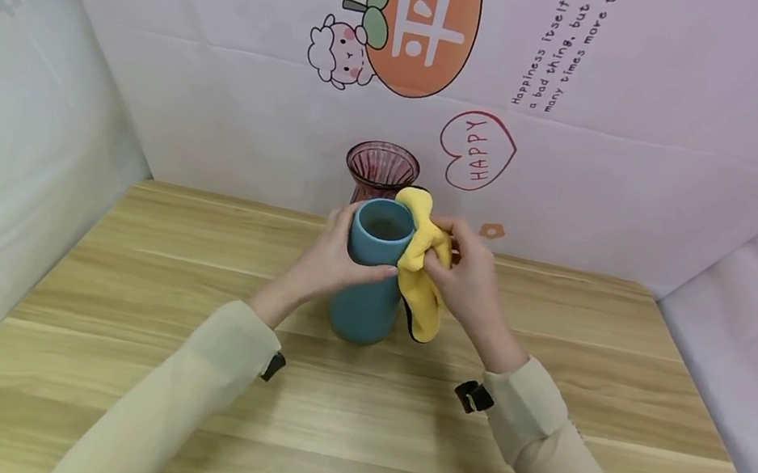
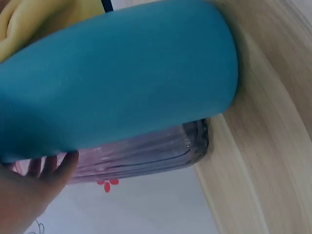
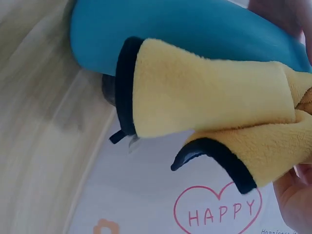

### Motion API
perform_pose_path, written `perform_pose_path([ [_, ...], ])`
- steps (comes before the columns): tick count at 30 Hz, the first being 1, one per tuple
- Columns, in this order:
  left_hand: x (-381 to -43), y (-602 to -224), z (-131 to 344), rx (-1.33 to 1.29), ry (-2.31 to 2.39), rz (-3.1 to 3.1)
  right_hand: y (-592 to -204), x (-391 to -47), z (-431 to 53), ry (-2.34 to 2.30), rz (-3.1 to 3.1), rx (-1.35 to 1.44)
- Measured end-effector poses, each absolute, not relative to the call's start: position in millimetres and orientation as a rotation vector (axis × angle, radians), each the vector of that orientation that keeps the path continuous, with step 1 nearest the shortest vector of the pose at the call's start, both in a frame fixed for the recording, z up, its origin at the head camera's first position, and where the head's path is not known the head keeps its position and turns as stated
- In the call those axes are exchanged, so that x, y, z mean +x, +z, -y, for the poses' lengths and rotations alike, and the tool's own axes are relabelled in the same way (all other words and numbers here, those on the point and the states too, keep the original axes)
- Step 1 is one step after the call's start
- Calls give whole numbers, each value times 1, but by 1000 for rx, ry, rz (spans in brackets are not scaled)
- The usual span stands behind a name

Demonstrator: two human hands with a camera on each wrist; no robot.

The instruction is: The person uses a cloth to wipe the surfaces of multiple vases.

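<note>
**Blue Vase (image 1: 365, 304) Held Between Two Hands, Yellow Cloth (image 1: 417, 250) at Its Side**

A person steadies a blue vase near the middle of a wooden table (image 1: 623, 371), its long axis upright or nearly so and its open mouth facing up. The left hand (image 1: 332, 258) is clamped on the upper part of the vase from the left, the thumb across the front and fingers reaching round the back, as the left wrist view shows. On the opposite side, the right hand (image 1: 468, 270) pinches the bunched cloth between thumb and fingers, just beside the vase.

The cloth sits between that right hand and the vase wall. Its top lies at the right side of the rim and appears to touch there; its lower folds hang down along the vase's long axis, dark-edged ends toward the table. Whether those lower folds press on the wall, the pictures do not settle. The left hand is the nearer to the vase, being on it; the right meets it only by way of the cloth.

Directly behind stands a pink glass vase (image 1: 382, 167), its flared mouth showing above the blue rim, with a printed white backdrop (image 1: 242, 118) beyond.
</note>
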State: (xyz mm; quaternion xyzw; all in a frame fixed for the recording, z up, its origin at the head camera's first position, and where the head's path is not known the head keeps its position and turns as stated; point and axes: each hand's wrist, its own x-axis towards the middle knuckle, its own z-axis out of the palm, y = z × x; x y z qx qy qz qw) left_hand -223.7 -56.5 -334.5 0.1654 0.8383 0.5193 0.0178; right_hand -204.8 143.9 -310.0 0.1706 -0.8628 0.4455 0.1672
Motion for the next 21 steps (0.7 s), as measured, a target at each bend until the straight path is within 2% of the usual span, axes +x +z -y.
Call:
perform_pose_path([
  [5, -219, -331, 51, 433, 1522, -2774, -326, -206, -145, 1217, 2507, 454],
  [15, -214, -332, 50, 423, 1604, -2777, -388, -207, -153, 999, 2892, 412],
  [21, -213, -333, 51, 442, 1582, -2801, -395, -206, -153, 1004, 2936, 388],
])
